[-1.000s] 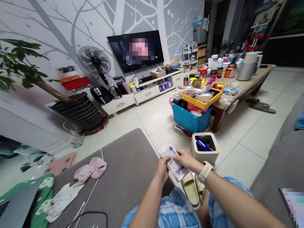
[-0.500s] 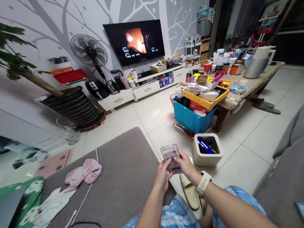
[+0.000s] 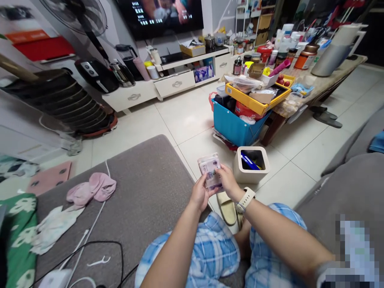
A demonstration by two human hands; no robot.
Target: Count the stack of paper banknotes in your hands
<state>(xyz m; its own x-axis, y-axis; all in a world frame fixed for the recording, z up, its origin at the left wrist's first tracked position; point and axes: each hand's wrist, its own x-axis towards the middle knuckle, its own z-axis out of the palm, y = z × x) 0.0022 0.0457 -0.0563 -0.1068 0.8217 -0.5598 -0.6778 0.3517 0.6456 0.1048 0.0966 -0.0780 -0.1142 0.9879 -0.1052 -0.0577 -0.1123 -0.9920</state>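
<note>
Both hands hold a small stack of purplish banknotes [image 3: 212, 172] above my knees, just past the edge of the grey sofa seat. My left hand [image 3: 201, 193] grips the near left side, its thumb lying on the top note. From the right, my right hand [image 3: 227, 179] closes on the stack with its thumb also on the face. A cream watch [image 3: 245, 200] is strapped round my right wrist. Right behind the hands stands a cream bin [image 3: 251, 172] with a blue item inside. The undersides of the notes and several fingertips are hidden.
A pink cloth [image 3: 91, 187], cables and a small white flosser-like piece [image 3: 99, 261] lie on the grey seat [image 3: 147, 188]. A blue crate [image 3: 237, 124] stands by the cluttered table [image 3: 288, 108]. Slippers [image 3: 227, 208] rest on the floor below my hands.
The camera view has tilted down and shifted, so more of the seat and my legs shows. Both hands still hold the banknotes, now turned flatter toward the camera.
</note>
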